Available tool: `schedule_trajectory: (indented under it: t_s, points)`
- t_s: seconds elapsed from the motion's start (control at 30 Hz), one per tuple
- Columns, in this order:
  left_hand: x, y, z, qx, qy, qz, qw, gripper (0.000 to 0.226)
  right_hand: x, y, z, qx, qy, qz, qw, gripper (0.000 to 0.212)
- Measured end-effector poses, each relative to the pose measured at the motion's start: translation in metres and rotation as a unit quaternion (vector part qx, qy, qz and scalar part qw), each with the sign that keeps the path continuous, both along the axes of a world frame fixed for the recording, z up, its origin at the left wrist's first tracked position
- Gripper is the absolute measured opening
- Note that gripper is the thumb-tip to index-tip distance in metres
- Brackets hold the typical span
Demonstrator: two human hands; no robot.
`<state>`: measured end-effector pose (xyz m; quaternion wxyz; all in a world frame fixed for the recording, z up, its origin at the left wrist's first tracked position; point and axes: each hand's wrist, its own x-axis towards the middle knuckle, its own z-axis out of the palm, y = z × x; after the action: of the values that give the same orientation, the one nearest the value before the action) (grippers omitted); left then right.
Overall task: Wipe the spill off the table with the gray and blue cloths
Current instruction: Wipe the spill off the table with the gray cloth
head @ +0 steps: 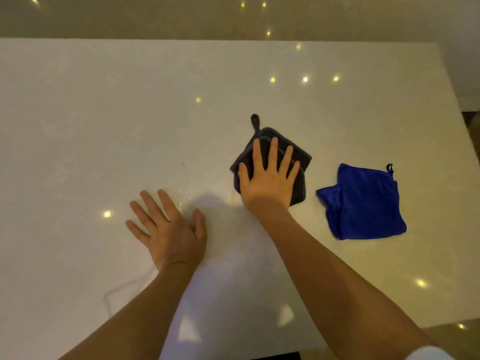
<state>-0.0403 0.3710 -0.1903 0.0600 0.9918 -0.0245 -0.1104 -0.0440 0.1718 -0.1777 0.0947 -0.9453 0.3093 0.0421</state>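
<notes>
Two bare hands are down on the pale, glossy table. The right hand lies flat with fingers spread wide on the folded gray cloth, pressing it to the surface rather than gripping it; nothing is pinched between the fingers. The left hand is likewise open and splayed, palm down on the bare tabletop, holding nothing and seemingly bracing. Between the two hands, just left of the gray cloth's near edge, faint glints and a slight sheen mark the spill. Further right, well apart from the spill and not touching the gray cloth, the blue cloth lies crumpled and untouched.

Judging by this, the wiping with the gray cloth is only at its start: the cloth sits beside the wet patch, not over it. The next move probably calls for sliding the pressed cloth leftward across the sheen, with the palm kept flat so the folds do not ride up.

How far the liquid spreads is hard to make out, since ceiling-light reflections and the arms' shadow confuse the surface. The gray cloth's middle is hidden beneath the palm.
</notes>
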Motion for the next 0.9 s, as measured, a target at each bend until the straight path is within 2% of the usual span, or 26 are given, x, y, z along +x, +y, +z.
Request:
schedule_trajectory:
  t_s: [0.07, 0.17, 0.23, 0.3, 0.33, 0.37, 0.43, 0.5, 0.53, 0.57, 0.67, 0.77, 0.83, 0.9]
  points:
    - [0.0, 0.002, 0.0, 0.0, -0.006, -0.002, 1.0, 0.086, 0.002, 0.032, -0.004, -0.005, -0.04, 0.049, 0.998, 0.065]
    - [-0.001, 0.003, 0.0, -0.008, -0.011, -0.004, 1.0, 0.086, -0.061, 0.056, -0.005, 0.013, -0.038, 0.233, 0.972, 0.063]
    - [-0.001, 0.003, 0.0, -0.01, -0.016, -0.002, 1.0, 0.085, -0.09, 0.023, -0.002, 0.013, -0.016, 0.36, 0.933, 0.063]
    - [-0.002, 0.001, 0.001, -0.017, -0.014, 0.001, 1.0, 0.085, -0.084, -0.031, 0.003, -0.01, 0.008, 0.424, 0.905, 0.064]
    - [-0.001, 0.001, 0.001, -0.02, -0.016, 0.003, 1.0, 0.085, -0.068, -0.052, 0.003, -0.016, 0.016, 0.403, 0.915, 0.064]
    - [-0.001, 0.0, 0.002, -0.022, -0.017, 0.004, 1.0, 0.085, -0.048, -0.067, 0.004, -0.022, 0.022, 0.34, 0.94, 0.065]
    - [-0.001, 0.0, 0.002, -0.02, -0.019, 0.001, 1.0, 0.085, -0.005, -0.063, 0.002, -0.029, 0.014, 0.129, 0.991, 0.065]
    - [-0.002, 0.004, -0.002, -0.019, -0.023, -0.007, 1.0, 0.085, 0.028, -0.023, 0.0, -0.021, 0.016, -0.041, 0.999, 0.067]
    - [-0.003, 0.006, -0.003, -0.017, -0.022, -0.012, 1.0, 0.085, 0.034, 0.002, 0.0, -0.009, 0.015, -0.057, 0.998, 0.068]
    - [-0.003, 0.008, -0.004, -0.016, -0.025, -0.015, 0.999, 0.085, 0.03, 0.025, -0.002, -0.002, 0.009, -0.02, 1.0, 0.069]
    - [-0.005, 0.008, 0.001, -0.047, -0.032, -0.018, 0.998, 0.079, -0.032, 0.058, 0.003, 0.024, 0.0, 0.193, 0.981, 0.065]
    - [-0.005, 0.006, 0.011, -0.07, 0.001, -0.001, 0.998, 0.077, -0.102, 0.055, 0.016, 0.044, 0.044, 0.27, 0.961, 0.065]
    - [-0.002, 0.008, 0.021, -0.071, 0.024, 0.006, 0.997, 0.075, -0.126, 0.044, 0.028, 0.083, 0.052, 0.243, 0.965, 0.072]
    - [-0.004, 0.005, 0.034, -0.096, 0.032, 0.019, 0.995, 0.074, -0.13, 0.033, 0.04, 0.163, 0.019, 0.07, 0.984, 0.081]
